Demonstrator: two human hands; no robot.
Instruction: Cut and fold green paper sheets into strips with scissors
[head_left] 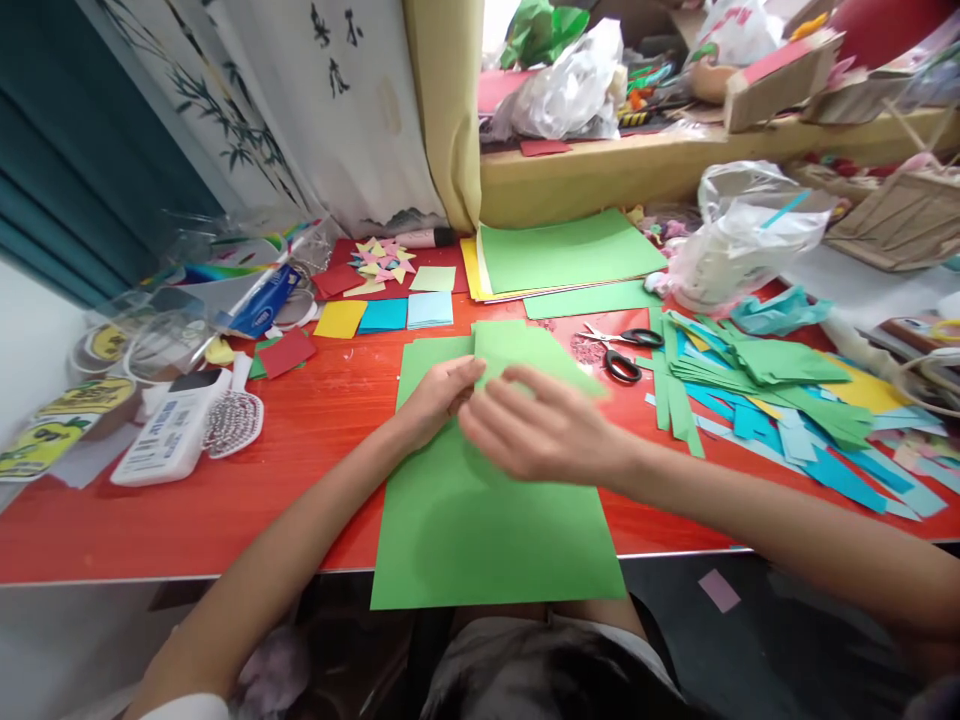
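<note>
A large green sheet of paper [495, 550] lies on the red table, its near end jutting past the front edge. Above it is a smaller green piece of paper [514, 345], raised at its far end. My left hand [444, 393] is closed, thumb and fingers pinching the left edge of this smaller piece. Over the paper, just to the right, my right hand [536, 425] is smeared by motion with its fingers curled; whether it grips the paper I cannot make out. Black-handled scissors [616, 350] lie partly open to the right of the paper.
Green and blue paper strips [757, 390] are heaped on the right. Behind lie stacked green sheets [570, 255], coloured paper squares [382, 317] and folded paper stars [382, 260]. A white bottle [172, 430] lies left. A plastic-bagged cup [724, 260] stands back right.
</note>
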